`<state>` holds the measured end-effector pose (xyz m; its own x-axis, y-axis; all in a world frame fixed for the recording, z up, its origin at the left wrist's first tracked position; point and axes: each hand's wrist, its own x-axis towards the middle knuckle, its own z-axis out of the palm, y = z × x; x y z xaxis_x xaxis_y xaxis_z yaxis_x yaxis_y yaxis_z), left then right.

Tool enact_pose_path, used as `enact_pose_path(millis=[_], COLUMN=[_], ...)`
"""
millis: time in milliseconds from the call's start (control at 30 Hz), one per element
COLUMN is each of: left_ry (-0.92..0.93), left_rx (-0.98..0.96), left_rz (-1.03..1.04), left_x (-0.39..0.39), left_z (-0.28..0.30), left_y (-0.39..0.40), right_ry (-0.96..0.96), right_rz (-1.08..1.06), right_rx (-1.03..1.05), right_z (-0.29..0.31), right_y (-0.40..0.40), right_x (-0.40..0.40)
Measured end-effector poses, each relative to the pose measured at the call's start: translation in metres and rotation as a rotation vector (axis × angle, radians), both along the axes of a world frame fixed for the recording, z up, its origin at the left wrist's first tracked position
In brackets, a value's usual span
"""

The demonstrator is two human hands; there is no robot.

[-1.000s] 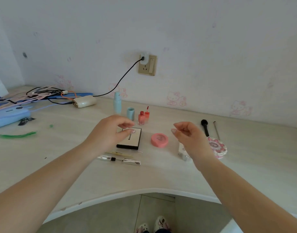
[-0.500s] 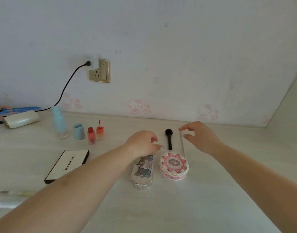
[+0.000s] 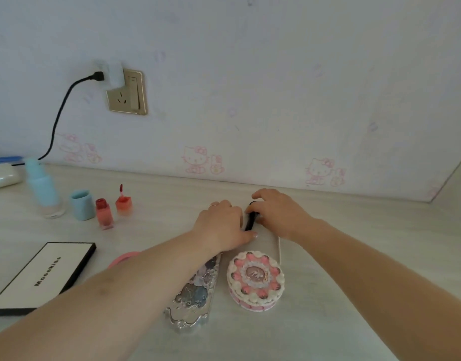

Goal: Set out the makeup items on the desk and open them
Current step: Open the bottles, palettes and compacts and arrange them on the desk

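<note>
On desk (image 3: 328, 321), black brush (image 3: 249, 222) lies between both hands, right hand (image 3: 279, 213) gripping it.

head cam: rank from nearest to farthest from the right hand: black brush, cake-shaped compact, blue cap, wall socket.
1. black brush, under the right hand fingers
2. cake-shaped compact, just nearer the camera
3. blue cap, far to its left
4. wall socket, up on the wall

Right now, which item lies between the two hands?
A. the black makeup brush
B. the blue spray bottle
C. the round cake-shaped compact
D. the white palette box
A: the black makeup brush lies between the left hand and the right hand, both touching it.
</note>
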<state>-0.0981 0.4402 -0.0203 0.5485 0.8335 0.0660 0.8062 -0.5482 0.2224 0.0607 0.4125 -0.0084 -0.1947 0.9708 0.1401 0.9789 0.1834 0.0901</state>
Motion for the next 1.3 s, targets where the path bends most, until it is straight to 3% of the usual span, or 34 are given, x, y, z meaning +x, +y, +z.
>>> enact_pose_path(millis=[233, 533, 800, 1167, 1300], left_ry=[-0.247, -0.779, -0.877, -0.848, -0.751], left_rx=[-0.081, -0.261, -0.244, -0.232, -0.194], left_rz=[-0.107, -0.080, -0.050, 0.126, 0.152], left_x=[-0.033, -0.105, -0.201, -0.356, -0.387], left_z=[0.004, 0.039, 0.059, 0.040, 0.025], left_y=[0.004, -0.045, -0.090, -0.146, -0.156], right_ry=[0.044, 1.022, 1.311, 1.348, 1.255], right_rz=[0.008, -0.061, -0.049, 0.059, 0.074], right_rx=[0.062, 0.084, 0.095, -0.079, -0.084], right_z=[0.009, 0.046, 0.048, 0.016, 0.000], right_y=[-0.012, -0.090, -0.133, -0.160, -0.162], right_x=[-0.008, -0.067, -0.149, -0.291, -0.318])
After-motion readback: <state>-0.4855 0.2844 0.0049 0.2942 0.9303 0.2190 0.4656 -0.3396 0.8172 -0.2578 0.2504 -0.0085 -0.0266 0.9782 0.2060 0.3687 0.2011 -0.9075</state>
